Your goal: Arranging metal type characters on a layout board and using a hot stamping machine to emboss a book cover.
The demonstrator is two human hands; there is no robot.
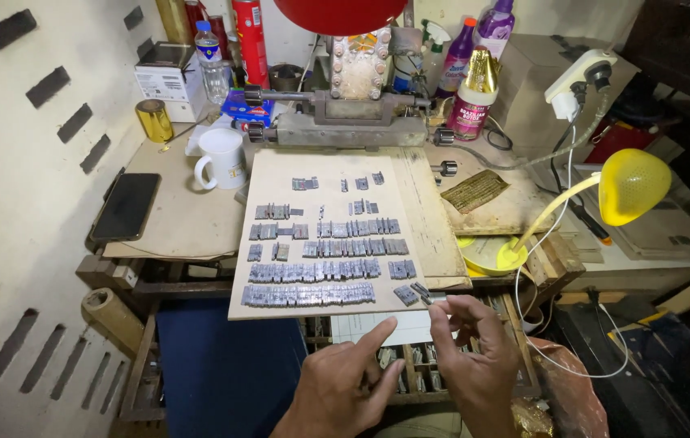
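At the far left of the desk a black phone lies flat, with a white mug beyond it. The brown board in the middle carries rows of small grey metal type blocks; the near rows run full from left to right, while the far ones are short and gappy, so the setting looks well advanced but unfinished. The left hand hovers near the board's near edge, forefinger out, holding nothing. The right hand pinches one type piece at the board's near right corner, its long axis lying left-right. A yellow lamp stands further right.
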